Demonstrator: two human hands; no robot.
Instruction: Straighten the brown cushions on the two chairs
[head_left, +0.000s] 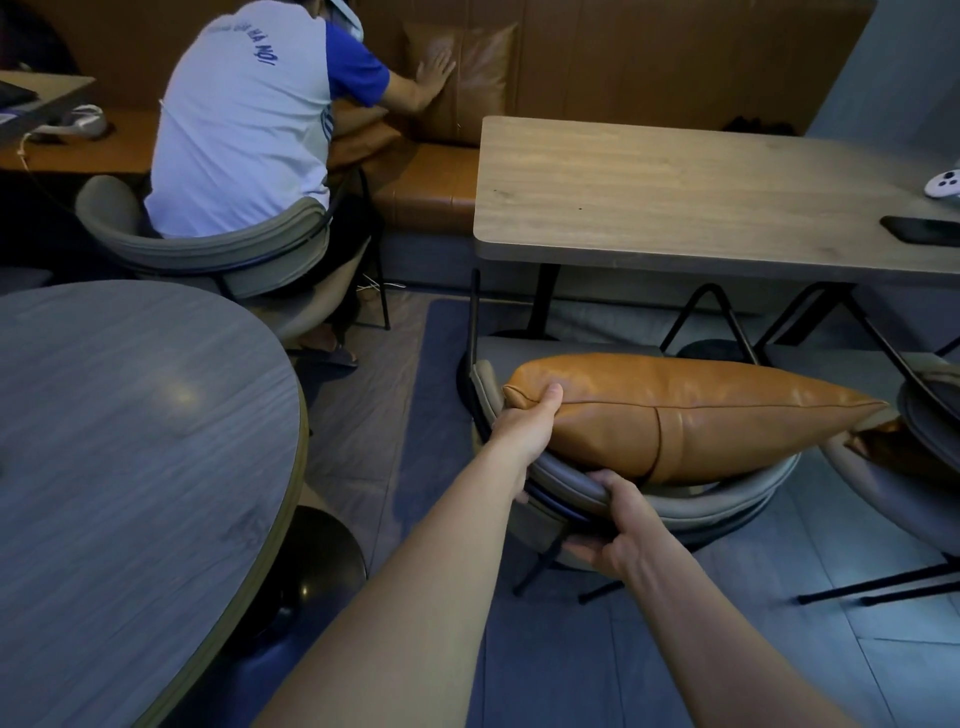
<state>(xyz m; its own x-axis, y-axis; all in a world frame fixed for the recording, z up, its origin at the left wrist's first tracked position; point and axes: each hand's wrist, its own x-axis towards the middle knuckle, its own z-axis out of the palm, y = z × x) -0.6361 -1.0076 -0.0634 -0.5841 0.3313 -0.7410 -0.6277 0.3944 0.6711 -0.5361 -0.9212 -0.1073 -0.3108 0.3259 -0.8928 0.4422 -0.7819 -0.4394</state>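
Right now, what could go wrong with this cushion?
The left hand pinches only one corner of the cushion, so it may sag or slip off the chair. The right hand grips the backrest; pulling could shift the chair toward the table legs.

Your cushion (691, 415) is tan-orange leather with a darker seam band down its middle; the chair (675, 512) under it is grey with black legs; the rectangular table (675, 192) is light wood grain; the round table (130, 415) is grey wood grain; the bench (426, 187) is brown; the other person's shirt (244, 119) is white with blue sleeves.
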